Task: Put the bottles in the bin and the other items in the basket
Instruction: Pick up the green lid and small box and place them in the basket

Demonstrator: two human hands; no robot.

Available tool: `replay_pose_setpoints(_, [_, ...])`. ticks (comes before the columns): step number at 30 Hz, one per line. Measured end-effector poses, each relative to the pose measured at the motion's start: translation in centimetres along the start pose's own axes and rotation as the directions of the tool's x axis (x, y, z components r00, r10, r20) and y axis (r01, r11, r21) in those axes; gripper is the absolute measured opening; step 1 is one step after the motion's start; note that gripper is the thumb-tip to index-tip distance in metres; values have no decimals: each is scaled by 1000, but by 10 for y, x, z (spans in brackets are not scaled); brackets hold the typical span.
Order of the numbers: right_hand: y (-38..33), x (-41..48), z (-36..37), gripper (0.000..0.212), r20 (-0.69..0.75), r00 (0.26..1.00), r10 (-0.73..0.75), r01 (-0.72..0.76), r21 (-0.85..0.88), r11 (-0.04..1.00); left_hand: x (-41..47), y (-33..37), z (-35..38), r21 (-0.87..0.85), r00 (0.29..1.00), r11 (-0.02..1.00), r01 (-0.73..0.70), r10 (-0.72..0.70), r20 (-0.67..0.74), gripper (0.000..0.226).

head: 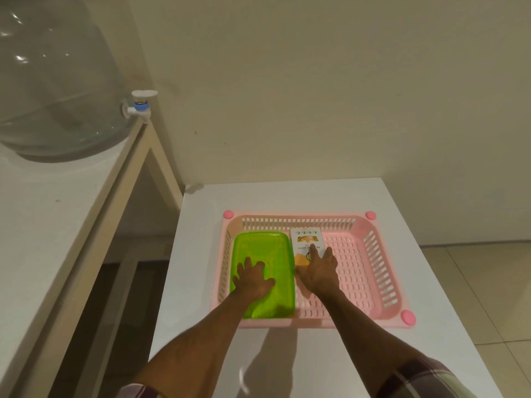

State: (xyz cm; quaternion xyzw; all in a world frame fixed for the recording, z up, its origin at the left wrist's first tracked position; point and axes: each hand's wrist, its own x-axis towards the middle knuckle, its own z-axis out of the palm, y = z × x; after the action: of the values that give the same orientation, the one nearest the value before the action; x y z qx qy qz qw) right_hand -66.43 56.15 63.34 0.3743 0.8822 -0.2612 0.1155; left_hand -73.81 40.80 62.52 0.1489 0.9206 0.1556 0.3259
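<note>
A pink slotted basket (373, 254) sits on the white table (287, 363). Inside it, at the left, lies a bright green plastic tray (264, 245). My left hand (253, 278) rests flat on that tray with its fingers spread. Beside the tray, a white and yellow carton (305, 241) lies flat in the basket. My right hand (319, 271) lies over the carton's near end, fingers apart, with the fingertips touching it. No bottles and no bin are in view.
A higher white counter (57, 225) stands to the left, carrying a large clear water jug (54, 79) with a blue and white tap (140, 106). A beige wall runs behind the table. Tiled floor (474, 282) shows at the right.
</note>
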Motion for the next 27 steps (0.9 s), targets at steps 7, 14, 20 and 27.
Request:
replay_pose_setpoints(7, [0,-34,-16,76,-83,985,-153,144,-108,984,-36,19,-29,125,989,990,-67,83,-124,60])
replay_pose_setpoints(14, [10,-61,-58,72,-69,941,-330,320,-125,939,-86,54,-33,135,958,990,-45,81,-276,64])
replay_pose_setpoints(20, [31,-82,-88,72,-28,883,-468,459,-153,875,-143,73,-11,87,913,996,19,19,-407,68])
replay_pose_setpoints(27, [51,-132,-89,73,3,740,-672,660,-193,726,-214,74,24,25,843,987,160,-124,-523,68])
